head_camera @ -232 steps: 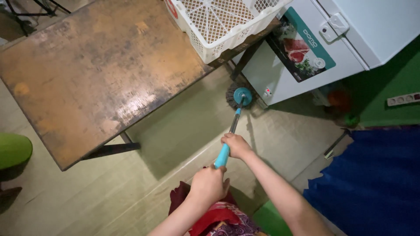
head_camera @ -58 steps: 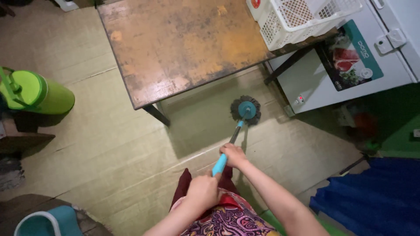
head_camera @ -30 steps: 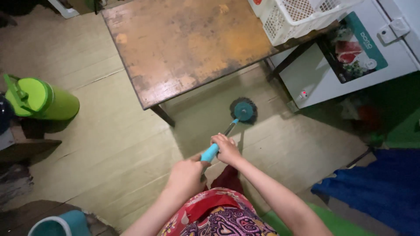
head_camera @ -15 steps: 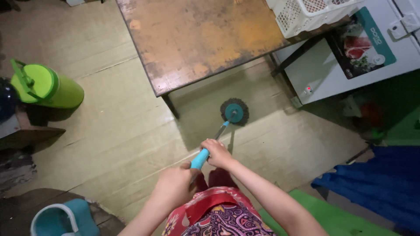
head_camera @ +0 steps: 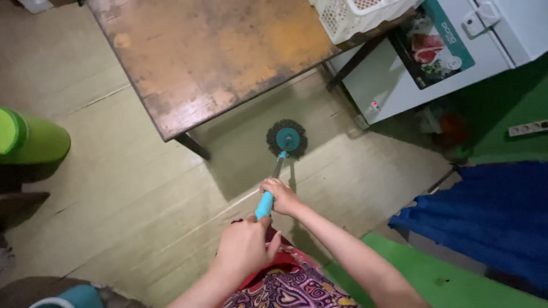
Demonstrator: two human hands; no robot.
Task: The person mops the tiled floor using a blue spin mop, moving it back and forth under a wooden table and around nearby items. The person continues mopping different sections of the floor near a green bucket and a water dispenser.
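Mop head [head_camera: 286,138] on floor [head_camera: 114,188], just beside table [head_camera: 217,51] edge

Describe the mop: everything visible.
The mop has a round head of dark strands around a teal hub, lying flat on the pale floor just beside the worn wooden table. A thin dark shaft rises from the hub to a light-blue handle sleeve, seemingly plastic, tilted toward the person. The right hand wraps the sleeve's lower end; the left hand covers its top.
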